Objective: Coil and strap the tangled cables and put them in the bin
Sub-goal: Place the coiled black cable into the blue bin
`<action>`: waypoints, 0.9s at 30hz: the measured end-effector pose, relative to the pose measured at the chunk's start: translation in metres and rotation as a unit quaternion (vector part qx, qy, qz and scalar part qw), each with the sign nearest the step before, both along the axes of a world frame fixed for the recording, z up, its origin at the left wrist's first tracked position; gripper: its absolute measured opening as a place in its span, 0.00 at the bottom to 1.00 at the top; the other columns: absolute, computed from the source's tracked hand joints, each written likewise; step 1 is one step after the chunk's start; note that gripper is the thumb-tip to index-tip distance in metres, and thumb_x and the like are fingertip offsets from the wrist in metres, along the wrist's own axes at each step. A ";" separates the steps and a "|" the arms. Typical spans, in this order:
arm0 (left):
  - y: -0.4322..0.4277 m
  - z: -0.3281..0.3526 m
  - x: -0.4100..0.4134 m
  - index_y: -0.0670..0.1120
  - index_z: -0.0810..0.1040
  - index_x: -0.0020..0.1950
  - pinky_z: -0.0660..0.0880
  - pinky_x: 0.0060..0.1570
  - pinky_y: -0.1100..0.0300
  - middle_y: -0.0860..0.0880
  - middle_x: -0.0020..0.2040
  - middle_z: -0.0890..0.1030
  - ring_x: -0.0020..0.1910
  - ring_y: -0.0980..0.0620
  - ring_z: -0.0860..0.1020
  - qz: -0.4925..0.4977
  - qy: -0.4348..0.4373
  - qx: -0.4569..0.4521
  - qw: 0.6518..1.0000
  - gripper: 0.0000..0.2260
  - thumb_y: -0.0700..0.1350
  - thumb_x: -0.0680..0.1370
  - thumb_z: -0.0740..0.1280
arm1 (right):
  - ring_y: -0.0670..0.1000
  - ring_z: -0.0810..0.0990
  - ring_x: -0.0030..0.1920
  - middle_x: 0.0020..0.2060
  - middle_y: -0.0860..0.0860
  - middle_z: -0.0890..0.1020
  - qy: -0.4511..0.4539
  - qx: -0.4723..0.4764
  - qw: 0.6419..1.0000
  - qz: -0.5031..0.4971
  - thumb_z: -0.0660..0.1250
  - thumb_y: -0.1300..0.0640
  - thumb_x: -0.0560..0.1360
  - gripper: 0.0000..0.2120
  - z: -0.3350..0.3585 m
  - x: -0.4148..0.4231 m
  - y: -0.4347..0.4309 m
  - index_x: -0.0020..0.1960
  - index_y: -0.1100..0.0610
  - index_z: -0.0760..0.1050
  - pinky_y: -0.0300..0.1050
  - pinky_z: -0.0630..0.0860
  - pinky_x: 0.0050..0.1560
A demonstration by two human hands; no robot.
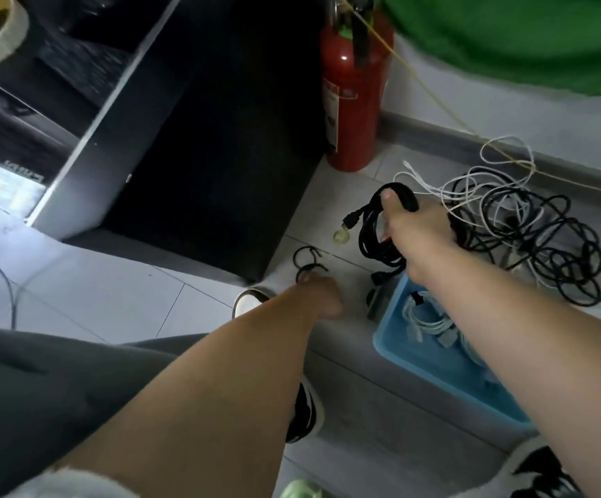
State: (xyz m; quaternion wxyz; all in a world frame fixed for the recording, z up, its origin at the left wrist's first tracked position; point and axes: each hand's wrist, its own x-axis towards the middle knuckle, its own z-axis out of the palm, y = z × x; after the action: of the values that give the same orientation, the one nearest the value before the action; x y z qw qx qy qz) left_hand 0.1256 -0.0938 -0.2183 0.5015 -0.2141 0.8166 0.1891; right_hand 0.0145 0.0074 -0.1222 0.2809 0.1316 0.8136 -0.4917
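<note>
My right hand (419,228) grips a coiled black cable (376,231) above the floor, its plug end sticking out to the left. My left hand (318,292) reaches down to two black straps (306,258) lying on the tiles; its fingers touch the nearer strap, and whether they grip it is unclear. A blue bin (432,361) sits under my right forearm, with coiled white cables (424,318) inside. A tangled pile of black and white cables (529,224) lies on the floor to the right.
A red fire extinguisher (354,88) stands against the wall beside a dark cabinet (198,145). A small yellowish ring (341,237) lies on the tiles. A green cloth (525,34) hangs at top right. My shoes (304,411) stand near the bin.
</note>
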 end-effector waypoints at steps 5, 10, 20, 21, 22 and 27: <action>0.016 -0.004 0.001 0.34 0.52 0.80 0.69 0.69 0.47 0.35 0.78 0.58 0.73 0.36 0.67 0.057 0.002 -0.013 0.998 0.30 0.42 0.81 0.61 | 0.46 0.75 0.33 0.34 0.50 0.78 -0.005 -0.012 1.000 -0.011 0.67 0.43 0.80 0.17 -0.005 0.007 0.004 0.46 0.57 0.75 0.34 0.67 0.25; 0.025 -0.006 -0.005 0.35 0.63 0.75 0.74 0.66 0.48 0.39 0.73 0.65 0.67 0.40 0.73 0.044 0.058 -0.001 0.997 0.25 0.41 0.80 0.64 | 0.48 0.76 0.34 0.34 0.51 0.78 -0.006 -0.025 0.999 -0.020 0.67 0.44 0.80 0.16 -0.001 0.009 0.012 0.41 0.55 0.72 0.38 0.68 0.30; 0.015 -0.023 0.019 0.44 0.67 0.76 0.75 0.65 0.48 0.37 0.75 0.62 0.68 0.40 0.73 0.017 0.034 -0.061 0.997 0.25 0.41 0.79 0.67 | 0.49 0.77 0.33 0.36 0.53 0.80 -0.024 -0.046 0.997 -0.050 0.68 0.44 0.80 0.16 -0.015 0.021 0.016 0.52 0.59 0.75 0.39 0.69 0.30; 0.017 -0.028 0.022 0.45 0.65 0.77 0.75 0.66 0.48 0.37 0.75 0.60 0.69 0.40 0.71 0.010 0.029 -0.047 0.998 0.27 0.42 0.78 0.68 | 0.49 0.77 0.33 0.37 0.53 0.80 -0.028 -0.046 0.997 -0.051 0.68 0.44 0.80 0.16 -0.017 0.023 0.015 0.52 0.58 0.75 0.39 0.69 0.31; 0.018 -0.031 0.022 0.46 0.63 0.78 0.75 0.66 0.47 0.37 0.76 0.58 0.71 0.40 0.70 0.006 0.025 -0.039 0.999 0.29 0.41 0.78 0.68 | 0.49 0.78 0.34 0.37 0.53 0.80 -0.029 -0.044 0.997 -0.051 0.68 0.44 0.80 0.16 -0.019 0.023 0.014 0.52 0.58 0.74 0.40 0.69 0.31; 0.021 -0.037 0.021 0.39 0.69 0.73 0.75 0.67 0.50 0.39 0.73 0.68 0.70 0.42 0.72 0.029 0.080 -0.070 0.994 0.22 0.35 0.80 0.66 | 0.49 0.78 0.37 0.42 0.54 0.82 -0.039 -0.030 0.998 -0.040 0.67 0.42 0.79 0.20 -0.027 0.019 0.009 0.54 0.60 0.76 0.40 0.68 0.31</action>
State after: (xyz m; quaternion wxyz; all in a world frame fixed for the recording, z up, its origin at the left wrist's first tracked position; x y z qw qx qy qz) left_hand 0.1463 -0.0730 -0.2556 0.4128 -0.2562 0.8588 0.1625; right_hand 0.0334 0.0167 -0.1488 0.2959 0.1747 0.7813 -0.5210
